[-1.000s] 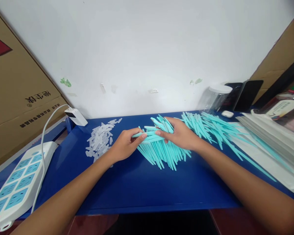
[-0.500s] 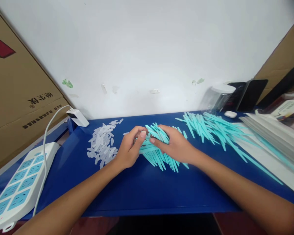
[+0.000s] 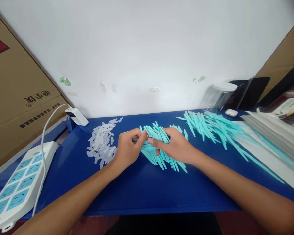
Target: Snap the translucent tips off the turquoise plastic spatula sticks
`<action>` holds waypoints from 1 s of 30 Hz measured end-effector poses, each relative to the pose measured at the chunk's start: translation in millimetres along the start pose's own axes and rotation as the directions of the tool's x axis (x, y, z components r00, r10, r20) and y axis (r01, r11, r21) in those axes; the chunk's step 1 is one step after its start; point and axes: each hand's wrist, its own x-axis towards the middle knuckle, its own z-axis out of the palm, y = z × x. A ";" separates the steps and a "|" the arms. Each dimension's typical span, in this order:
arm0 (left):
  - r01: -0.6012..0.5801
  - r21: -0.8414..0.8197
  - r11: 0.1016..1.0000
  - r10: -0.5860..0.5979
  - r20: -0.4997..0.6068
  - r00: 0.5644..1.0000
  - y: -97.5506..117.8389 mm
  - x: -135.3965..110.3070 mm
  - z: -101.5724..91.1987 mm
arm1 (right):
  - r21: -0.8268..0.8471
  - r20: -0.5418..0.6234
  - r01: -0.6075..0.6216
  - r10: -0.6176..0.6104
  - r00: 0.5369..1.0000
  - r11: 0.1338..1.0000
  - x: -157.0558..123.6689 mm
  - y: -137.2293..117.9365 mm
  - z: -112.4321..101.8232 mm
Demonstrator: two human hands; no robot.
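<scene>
My right hand [image 3: 177, 145] is closed around a bunch of slim teal plastic sticks [image 3: 158, 132], their rounded ends fanning out past the thumb. Fingers curled, my left hand [image 3: 128, 145] pinches at the left side of that bunch; a teal stick shows between its thumb and fingers. Both thumb tips nearly meet. Beneath the hands lies a heap of similar teal sticks [image 3: 159, 160] on the blue table [image 3: 147, 192]. Left of my left hand is a pile of small translucent whitish pieces [image 3: 101, 140], shaped like little caps.
More teal sticks [image 3: 210, 125] spread at the right, near a clear jar with white lid [image 3: 224, 87] and a dark phone [image 3: 253, 93]. A stack of pale sheets [image 3: 279, 133] lies far right. A power strip [image 3: 22, 182] and white plugged device [image 3: 76, 116] are left, beside a cardboard box [image 3: 19, 91].
My left hand has closed its fingers and moved in against the bunch, its thumb now near the right thumb. The bunch in my right hand has fanned out slightly.
</scene>
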 end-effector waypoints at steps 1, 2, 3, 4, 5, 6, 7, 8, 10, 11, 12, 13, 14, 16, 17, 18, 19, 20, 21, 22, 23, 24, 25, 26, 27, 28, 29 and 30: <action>0.002 0.030 1.000 -0.001 -0.031 1.000 0.8 2.6 -2.8 | -0.016 -0.014 0.008 -0.008 1.000 1.000 0.2 -0.1 -2.4; 0.005 0.052 0.999 -0.001 -0.068 0.998 1.6 5.5 -5.9 | -0.040 -0.037 0.026 -0.028 0.999 0.999 0.6 -0.2 -5.3; 0.007 0.069 0.998 0.001 -0.108 0.994 2.2 8.4 -9.1 | -0.072 -0.066 0.048 -0.053 0.996 0.996 1.0 -0.1 -8.6; 0.008 0.081 0.997 0.004 -0.147 0.989 2.4 11.2 -11.9 | -0.104 -0.097 0.069 -0.079 0.992 0.992 1.6 0.1 -12.0; 0.011 0.085 0.996 0.004 -0.175 0.985 2.2 13.4 -14.0 | -0.133 -0.126 0.084 -0.100 0.987 0.988 2.4 0.5 -14.9; 0.017 0.077 0.997 -0.002 -0.189 0.982 1.6 15.1 -15.3 | -0.154 -0.148 0.091 -0.114 0.982 0.984 3.2 1.1 -17.1; 0.025 0.056 0.998 -0.014 -0.186 0.982 0.7 15.9 -15.5 | -0.167 -0.168 0.095 -0.123 0.978 0.981 4.0 1.7 -18.2; 0.039 0.026 0.999 -0.034 -0.170 0.985 -0.3 16.0 -14.7 | -0.175 -0.187 0.099 -0.132 0.973 0.980 4.6 2.3 -18.0; 0.079 -0.046 0.996 -0.084 -0.119 0.989 -1.7 14.2 -10.7 | -0.182 -0.219 0.117 -0.156 0.963 0.976 5.3 3.4 -13.7; 0.100 -0.076 0.992 -0.107 -0.093 0.990 -1.8 12.6 -7.9 | -0.186 -0.233 0.127 -0.169 0.958 0.974 5.3 3.7 -10.1; 0.120 -0.096 0.988 -0.127 -0.073 0.989 -1.3 10.8 -5.1 | -0.192 -0.248 0.135 -0.181 0.952 0.972 5.1 3.9 -6.2; 0.136 -0.108 0.985 -0.143 -0.059 0.988 -0.5 9.0 -2.4 | -0.199 -0.260 0.140 -0.190 0.947 0.970 4.8 3.9 -2.4; 0.150 -0.116 0.982 -0.156 -0.049 0.987 0.5 7.4 0.0 | -0.202 -0.270 0.142 -0.195 0.943 0.969 4.3 3.9 0.9; 0.169 -0.128 0.977 -0.175 -0.035 0.984 1.7 5.5 2.9 | -0.202 -0.296 0.151 -0.207 0.933 0.968 3.1 3.5 4.8; 0.177 -0.137 0.975 -0.183 -0.033 0.983 1.3 5.3 3.6 | -0.203 -0.309 0.157 -0.216 0.926 0.967 2.5 3.1 5.3; 0.182 -0.146 0.972 -0.189 -0.036 0.981 0.1 5.6 3.8 | -0.206 -0.320 0.164 -0.225 0.920 0.965 1.9 2.6 5.0; 0.185 -0.155 0.970 -0.194 -0.043 0.980 -1.8 6.3 3.6 | -0.212 -0.328 0.169 -0.233 0.915 0.962 1.4 2.0 4.2; 0.191 -0.166 0.967 -0.203 -0.054 0.978 -4.3 7.1 3.4 | -0.220 -0.338 0.175 -0.243 0.909 0.960 0.9 1.5 3.1; 0.202 -0.181 0.962 -0.218 -0.070 0.973 -6.8 7.9 3.3 | -0.228 -0.348 0.181 -0.254 0.902 0.957 0.5 0.9 2.1; 0.220 -0.201 0.954 -0.241 -0.081 0.967 -9.0 8.5 3.4 | -0.236 -0.361 0.187 -0.265 0.894 0.954 0.2 0.5 1.3; 0.245 -0.228 0.943 -0.269 -0.082 0.960 -10.4 8.6 3.9 | -0.244 -0.376 0.192 -0.275 0.885 0.951 -0.1 0.2 0.9; 0.274 -0.260 0.926 -0.301 -0.066 0.951 -10.7 8.3 4.6 | -0.251 -0.389 0.197 -0.285 0.876 0.948 -0.3 0.0 1.0; 0.307 -0.295 0.905 -0.330 -0.031 0.943 -10.0 7.4 5.7 | -0.257 -0.399 0.201 -0.293 0.869 0.945 -0.6 -0.2 1.4; 0.340 -0.324 0.883 -0.353 0.020 0.935 -8.3 6.2 6.8 | -0.261 -0.402 0.201 -0.296 0.866 0.944 -0.8 -0.3 2.1; 0.372 -0.343 0.863 -0.367 0.082 0.927 -5.8 4.7 7.9 | -0.262 -0.400 0.199 -0.294 0.868 0.944 -1.1 -0.4 2.8; 0.400 -0.350 0.847 -0.372 0.145 0.917 -3.0 3.2 8.8 | -0.263 -0.395 0.195 -0.290 0.872 0.945 -1.5 -0.6 3.5; 0.418 -0.346 0.840 -0.371 0.198 0.907 -0.2 1.8 9.3 | -0.266 -0.388 0.192 -0.287 0.876 0.945 -1.9 -0.7 4.1; 0.426 -0.334 0.841 -0.363 0.237 0.901 2.3 0.6 9.6 | -0.270 -0.383 0.187 -0.284 0.879 0.944 -2.3 -0.8 4.5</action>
